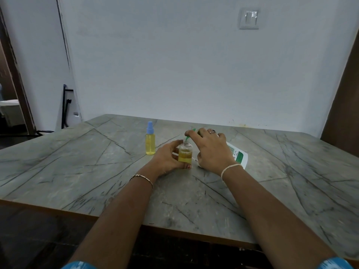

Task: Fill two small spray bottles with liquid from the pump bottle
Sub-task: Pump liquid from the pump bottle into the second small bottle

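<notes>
A small clear spray bottle (185, 153), uncapped and about half full of yellow liquid, stands on the table in the grip of my left hand (168, 158). My right hand (210, 150) is wrapped over the top of the white pump bottle (238, 155) with a green label, which is tilted toward the small bottle. Its green spout (191, 132) sits right over the open threaded neck. A second small spray bottle (150, 141), filled with yellow liquid and closed with a blue spray cap, stands upright to the left, apart from both hands.
A grey marble-patterned table (97, 171) with a wooden front edge carries everything. A small white part (195, 160) lies on the table under my right hand, mostly hidden. A white wall with a switch plate (249, 18) stands behind.
</notes>
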Motion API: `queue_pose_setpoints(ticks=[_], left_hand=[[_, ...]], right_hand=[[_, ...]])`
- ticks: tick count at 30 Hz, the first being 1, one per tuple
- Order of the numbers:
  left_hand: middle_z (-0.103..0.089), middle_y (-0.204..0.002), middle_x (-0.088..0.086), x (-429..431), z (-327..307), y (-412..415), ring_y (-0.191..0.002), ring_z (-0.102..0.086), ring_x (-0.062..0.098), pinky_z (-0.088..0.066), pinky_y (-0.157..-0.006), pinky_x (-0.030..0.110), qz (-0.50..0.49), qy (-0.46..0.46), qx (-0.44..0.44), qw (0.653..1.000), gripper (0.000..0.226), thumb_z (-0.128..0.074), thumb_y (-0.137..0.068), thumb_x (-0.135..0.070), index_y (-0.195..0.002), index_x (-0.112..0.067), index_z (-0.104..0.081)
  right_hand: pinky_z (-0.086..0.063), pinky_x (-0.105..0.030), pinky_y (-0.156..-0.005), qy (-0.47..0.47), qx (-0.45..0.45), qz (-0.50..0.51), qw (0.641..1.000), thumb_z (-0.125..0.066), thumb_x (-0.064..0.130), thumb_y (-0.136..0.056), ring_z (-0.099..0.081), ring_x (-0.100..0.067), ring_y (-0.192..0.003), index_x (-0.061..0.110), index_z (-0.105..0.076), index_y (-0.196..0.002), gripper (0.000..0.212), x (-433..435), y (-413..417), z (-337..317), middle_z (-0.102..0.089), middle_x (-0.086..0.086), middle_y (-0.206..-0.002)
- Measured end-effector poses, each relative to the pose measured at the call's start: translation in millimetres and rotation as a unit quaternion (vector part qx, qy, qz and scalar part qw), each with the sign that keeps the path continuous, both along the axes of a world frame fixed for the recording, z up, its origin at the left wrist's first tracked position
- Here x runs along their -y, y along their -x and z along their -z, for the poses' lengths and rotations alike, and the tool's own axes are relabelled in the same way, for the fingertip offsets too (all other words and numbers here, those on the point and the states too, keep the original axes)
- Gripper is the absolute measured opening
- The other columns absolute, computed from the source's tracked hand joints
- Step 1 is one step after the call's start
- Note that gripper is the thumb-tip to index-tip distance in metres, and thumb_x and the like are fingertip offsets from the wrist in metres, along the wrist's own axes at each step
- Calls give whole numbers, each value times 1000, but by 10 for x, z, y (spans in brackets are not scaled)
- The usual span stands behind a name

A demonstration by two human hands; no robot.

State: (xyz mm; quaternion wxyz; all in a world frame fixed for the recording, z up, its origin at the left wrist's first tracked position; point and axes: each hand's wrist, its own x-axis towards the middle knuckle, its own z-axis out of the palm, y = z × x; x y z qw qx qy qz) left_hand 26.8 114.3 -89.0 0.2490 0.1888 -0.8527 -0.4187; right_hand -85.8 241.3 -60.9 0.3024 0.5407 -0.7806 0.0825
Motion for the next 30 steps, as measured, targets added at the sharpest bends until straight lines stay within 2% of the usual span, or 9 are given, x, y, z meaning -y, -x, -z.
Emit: queue_pose_setpoints(ticks=[4,8,13,16,21,27,30], left_hand=[[-61,-116,1,-17,-14,-8,-98,-64,16,-50,-87,25,1,-1,2,1000,94,-87,-65,-14,-145,-18,-36],[-64,-118,3,15,6,3,-99,-66,17,-53,-92,32,2,12,1,1000,94,-89,-63,-20,-143,-21,-40],[-64,-115,3,13,10,10,-98,-66,17,-53,-91,31,-2,14,-1,1000,94,-88,-63,-20,-143,-24,-39],[-64,-118,4,25,13,16,-100,-65,19,-53,-94,36,-3,12,3,1000,94,-89,-63,-21,-143,-23,-39],[-63,-119,2,22,12,16,-98,-66,17,-53,-91,31,-5,14,3,1000,93,-89,-63,-21,-142,-23,-40],[-63,-117,3,7,8,2,-97,-66,17,-53,-92,32,-2,13,1,1000,94,-88,-64,-18,-143,-22,-38],[-64,-114,3,2,10,-1,-95,-67,17,-54,-91,32,2,8,-4,1000,91,-88,-64,-16,-141,-22,-41]], right_hand=[[-38,-52,-99,18,0,-2,1000,-64,12,-79,-49,-30,-117,30,-31,-131,64,56,-41,2,-50,-5,-128],[-38,-51,-100,16,3,-8,1000,-64,12,-79,-50,-29,-117,30,-30,-130,64,51,-32,0,-50,-4,-128],[-40,-49,-99,1,1,-6,1000,-64,12,-78,-49,-28,-119,35,-24,-137,74,6,14,13,-49,-2,-130],[-39,-50,-100,8,6,-6,1000,-64,11,-77,-50,-28,-118,33,-28,-135,71,16,0,7,-50,-2,-129],[-39,-51,-99,22,9,-8,1000,-64,12,-78,-51,-28,-115,29,-33,-129,62,67,-32,-7,-51,-2,-129],[-39,-49,-101,3,-9,-5,1000,-62,13,-80,-50,-28,-119,35,-23,-134,70,25,9,12,-48,-3,-131],[-39,-48,-100,1,-10,-1,1000,-62,13,-79,-50,-28,-119,34,-24,-135,71,19,11,16,-48,-2,-131]])
